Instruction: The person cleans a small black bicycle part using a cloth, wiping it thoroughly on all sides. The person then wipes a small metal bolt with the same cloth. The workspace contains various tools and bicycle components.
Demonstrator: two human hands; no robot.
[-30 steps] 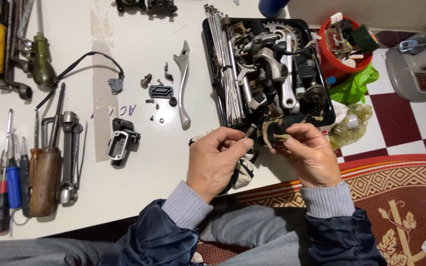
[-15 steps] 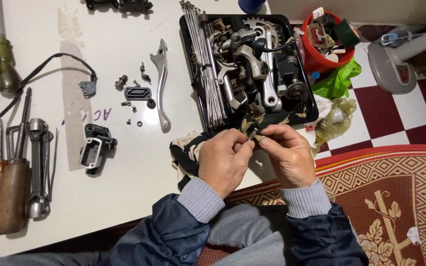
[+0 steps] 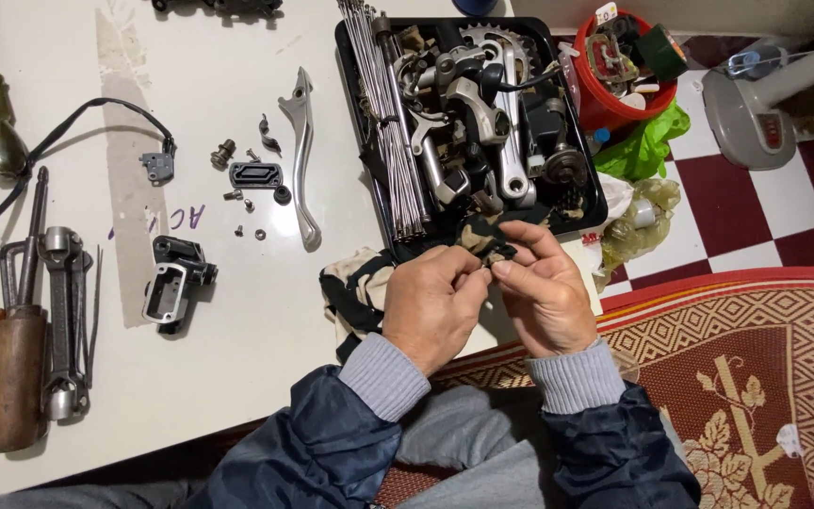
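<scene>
White table (image 3: 237, 377); red-white checkered floor (image 3: 756, 217); patterned rug (image 3: 756, 377).

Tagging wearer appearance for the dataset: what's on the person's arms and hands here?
Both hands are bare: no gloves, rings or watch visible on the left hand or right hand. Each arm wears a shiny dark navy jacket sleeve, puffy and creased, over a light grey ribbed knit cuff that sticks out at the wrist. Both arms match.

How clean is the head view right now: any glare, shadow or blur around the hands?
Head view: even, soft light, only faint shadows on the white table; no glare on the tray of parts. Left hand and right hand look sharp, but the small part they pinch is mostly hidden.
</scene>
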